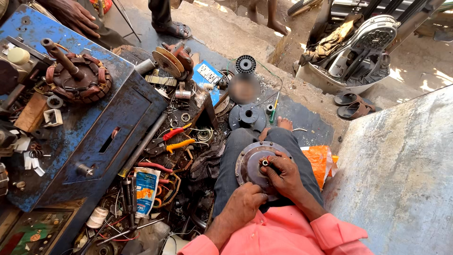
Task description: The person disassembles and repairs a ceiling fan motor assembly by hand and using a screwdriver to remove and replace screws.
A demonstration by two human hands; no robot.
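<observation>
Round grey metal cover (252,163) flat on lap.

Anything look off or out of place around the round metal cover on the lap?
The round grey metal cover sits steady under the left hand and right hand. Odd: red-handled pliers, yellow-handled pliers and loose wires lie strewn on the floor.

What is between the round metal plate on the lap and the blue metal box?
In the head view, pliers with red and yellow handles, wires and small parts lie between the round metal plate and blue metal box.
</observation>
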